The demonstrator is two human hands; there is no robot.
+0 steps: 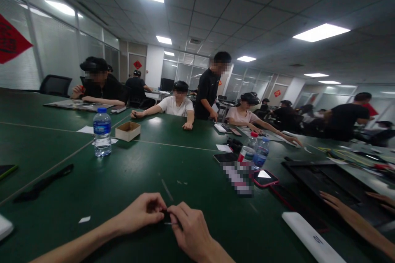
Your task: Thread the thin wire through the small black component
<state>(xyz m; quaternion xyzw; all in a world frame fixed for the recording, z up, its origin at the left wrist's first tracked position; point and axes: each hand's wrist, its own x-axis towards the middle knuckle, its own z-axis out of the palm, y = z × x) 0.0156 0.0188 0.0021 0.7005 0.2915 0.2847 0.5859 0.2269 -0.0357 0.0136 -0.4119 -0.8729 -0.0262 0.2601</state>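
Low in the middle of the head view, my left hand and my right hand meet over the green table. Thumb and fingers of the left one are pinched closed. The right one is closed too, its fingertips beside the left fingertips. Whatever small item sits between them is hidden by the fingers. A thin pale sliver shows just under the right fingers. To the left of my hands lies a small white scrap of paper.
Ahead stand a blue-capped water bottle and an open cardboard box. Right of centre are a red-capped bottle and a red-edged phone. A white bar and a black tray with another person's hands lie at right.
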